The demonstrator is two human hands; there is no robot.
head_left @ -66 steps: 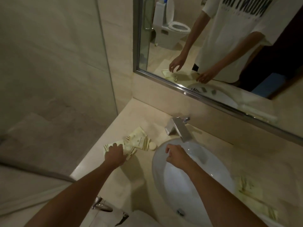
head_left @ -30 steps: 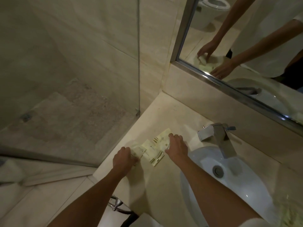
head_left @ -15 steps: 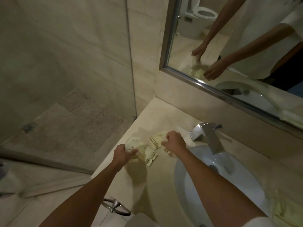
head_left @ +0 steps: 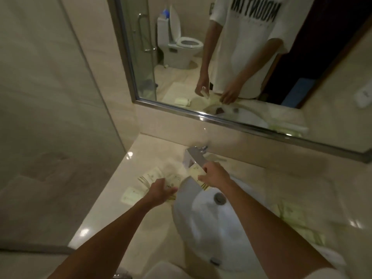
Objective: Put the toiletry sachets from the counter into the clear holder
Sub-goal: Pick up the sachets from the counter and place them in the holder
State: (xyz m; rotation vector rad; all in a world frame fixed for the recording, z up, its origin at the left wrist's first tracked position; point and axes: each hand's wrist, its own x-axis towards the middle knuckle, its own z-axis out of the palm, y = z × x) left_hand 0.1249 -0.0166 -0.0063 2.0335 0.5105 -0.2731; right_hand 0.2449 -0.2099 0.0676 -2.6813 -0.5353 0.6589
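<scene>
The right hand point(head_left: 214, 176) has lifted a cream striped paper sachet point(head_left: 198, 174), fingers clamped, beside the chrome tap point(head_left: 193, 160); left hand point(head_left: 161, 191), fingers together, presses the sachets point(head_left: 153, 176) left of it.

1. Pale cream sachets point(head_left: 155, 175) with dark stripe markings, overlapping flat on the counter at centre frame, partly covered.
2. One small sachet point(head_left: 131, 195) lying flat alone, lower left of that pile.
3. One striped sachet point(head_left: 198, 175) pinched and lifted, tilted, just right of the pile.
4. More sachets point(head_left: 289, 214), blurred, at right of frame.
</scene>
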